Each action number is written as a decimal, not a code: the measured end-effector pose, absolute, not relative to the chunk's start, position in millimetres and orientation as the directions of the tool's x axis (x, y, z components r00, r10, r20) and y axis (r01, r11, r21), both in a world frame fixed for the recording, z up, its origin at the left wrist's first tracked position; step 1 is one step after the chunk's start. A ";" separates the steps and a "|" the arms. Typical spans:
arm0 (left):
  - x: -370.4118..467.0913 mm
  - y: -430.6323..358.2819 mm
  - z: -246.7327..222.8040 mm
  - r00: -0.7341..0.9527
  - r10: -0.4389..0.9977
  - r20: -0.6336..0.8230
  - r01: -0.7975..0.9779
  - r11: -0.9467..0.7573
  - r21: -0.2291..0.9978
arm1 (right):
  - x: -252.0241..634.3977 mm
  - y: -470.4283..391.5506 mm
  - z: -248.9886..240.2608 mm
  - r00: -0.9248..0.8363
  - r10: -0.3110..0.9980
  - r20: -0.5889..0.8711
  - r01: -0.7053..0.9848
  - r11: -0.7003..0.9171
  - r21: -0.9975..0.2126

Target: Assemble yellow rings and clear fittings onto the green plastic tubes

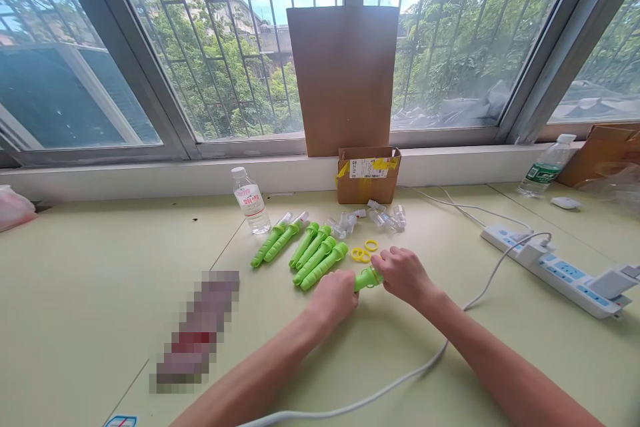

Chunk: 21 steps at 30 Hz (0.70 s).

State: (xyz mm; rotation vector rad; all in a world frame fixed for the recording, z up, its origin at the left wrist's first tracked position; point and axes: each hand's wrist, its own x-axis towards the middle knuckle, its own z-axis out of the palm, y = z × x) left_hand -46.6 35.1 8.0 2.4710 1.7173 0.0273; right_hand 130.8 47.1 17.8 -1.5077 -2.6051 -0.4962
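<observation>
My left hand [336, 295] is wrapped round a green plastic handle [369, 278], which lies nearly level above the table. Closed over the handle's other end is my right hand [403, 271]; its fingers hide that tip. A thin yellowish band shows on the handle beside those fingers. Just beyond my hands lie several loose yellow rings [357, 253]. To the left, several similar green handles [325, 265] rest side by side without clear tops. Two more green handles [281, 242] have clear tubes on their ends. Loose clear plastic caps [379, 217] are scattered behind the rings.
A small cardboard box [367, 190] stands by the window, before a tall cardboard sheet [345, 80]. Water bottles stand left [251, 201] and right [545, 168]. On the right is a power strip [555, 271]; its white cable [425, 368] runs beneath my right forearm. A blurred object [197, 333] lies left.
</observation>
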 end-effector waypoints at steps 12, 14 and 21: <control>-44.7 34.1 3.5 0.372 0.928 -0.019 0.924 -0.368 0.100 | 132.1 45.8 20.1 -0.475 0.862 0.174 0.875 0.442 0.196; -44.4 33.8 0.1 0.369 0.929 0.003 0.926 -0.368 0.088 | 133.5 46.2 15.2 -0.477 0.855 0.201 0.875 0.442 0.198; -47.3 38.1 -6.8 0.426 0.875 0.231 0.901 -0.434 -0.016 | 136.0 56.3 -2.8 -0.482 0.700 0.526 0.875 0.413 0.253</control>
